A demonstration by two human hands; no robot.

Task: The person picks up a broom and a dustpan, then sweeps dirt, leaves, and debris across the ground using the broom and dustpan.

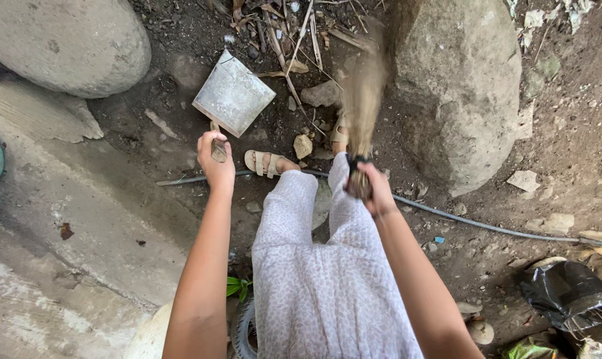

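Mid-sweep from what I saw: left hand (216,163) clenched on dustpan (233,94) handle, pan on dirt ahead of sandals. Right hand (371,188) gripped broom (363,100), bristles blurred beside boulder (457,86). Next, I reckoned: push twigs (294,46) panward.

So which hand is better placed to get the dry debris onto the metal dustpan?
Probably the right hand: it grips the broom, whose blurred bristles hang over the dry stalks beside the dustpan. The left hand only holds the pan's handle.
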